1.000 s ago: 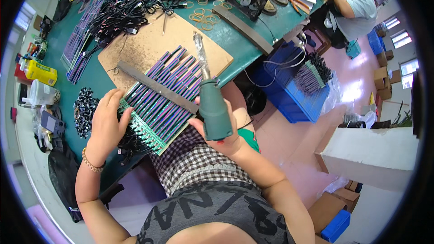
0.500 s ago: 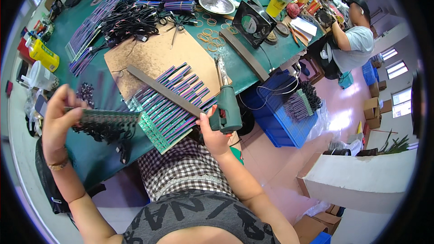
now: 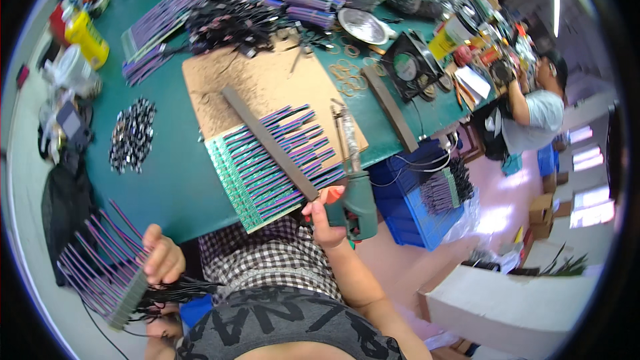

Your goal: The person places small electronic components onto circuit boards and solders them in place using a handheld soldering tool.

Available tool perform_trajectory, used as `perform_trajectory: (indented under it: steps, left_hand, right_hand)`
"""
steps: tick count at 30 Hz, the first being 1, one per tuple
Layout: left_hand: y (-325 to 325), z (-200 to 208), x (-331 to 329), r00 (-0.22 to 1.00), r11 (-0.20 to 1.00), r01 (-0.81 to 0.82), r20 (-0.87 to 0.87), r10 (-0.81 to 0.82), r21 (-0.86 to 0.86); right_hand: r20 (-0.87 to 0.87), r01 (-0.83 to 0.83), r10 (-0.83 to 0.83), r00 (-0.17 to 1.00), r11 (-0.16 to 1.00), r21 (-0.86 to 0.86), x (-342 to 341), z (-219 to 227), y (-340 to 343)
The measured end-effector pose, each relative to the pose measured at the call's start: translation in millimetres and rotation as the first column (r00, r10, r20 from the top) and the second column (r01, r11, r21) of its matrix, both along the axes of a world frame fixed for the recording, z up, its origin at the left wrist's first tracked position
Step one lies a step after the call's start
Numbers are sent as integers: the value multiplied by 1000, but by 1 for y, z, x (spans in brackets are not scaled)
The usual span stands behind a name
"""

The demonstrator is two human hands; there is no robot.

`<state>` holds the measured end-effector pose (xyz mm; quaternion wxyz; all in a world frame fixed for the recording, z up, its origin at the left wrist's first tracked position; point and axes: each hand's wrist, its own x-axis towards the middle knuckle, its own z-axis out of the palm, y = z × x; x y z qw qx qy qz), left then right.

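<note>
Low at the left, off the table's front edge, my left hand is closed on a circuit board strip with purple-and-black wires fanning out and black cables behind. My right hand grips a green soldering gun, its metal tip pointing away over the table. The right fingers sit by the near end of a dark flat bar; whether they touch it I cannot tell. This bar lies across rows of purple-and-black wires on a green circuit board panel, on a tan board.
Small black parts are heaped at left on the green table. Wire bundles and black cables lie behind. A second bar, a fan and a metal dish stand right. Another person sits beyond a blue crate.
My left hand has carried the board strip from above the table down and toward me, past its front edge. The heap of small parts is now uncovered. The view has shifted; the right hand keeps the soldering gun.
</note>
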<state>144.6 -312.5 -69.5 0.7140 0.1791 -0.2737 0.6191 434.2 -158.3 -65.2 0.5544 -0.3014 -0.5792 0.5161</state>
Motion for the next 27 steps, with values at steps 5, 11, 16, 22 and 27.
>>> perform_trajectory:
  steps: [5,11,16,22,27]
  left_hand:
    - [-75,-55,2,940,985,30,-329,-84,-168]
    - [-262,-141,-11,953,453,-204,-282,-111,-868]
    - [-388,-193,51,393,6,-899,-812,-431,-438]
    - [-406,-192,82,93,104,-919,-465,-880,-379]
    - [-411,-188,88,-288,310,-887,-114,-951,-343]
  right_hand:
    - [-69,4,-10,998,997,-79,-1,-3,-3]
    - [-87,59,-55,995,997,48,-1,4,-3]
    - [-148,26,-18,989,998,54,0,5,6]
    - [-269,34,-50,962,998,-61,5,21,13]
    - [-363,10,-67,929,988,-157,11,21,27]
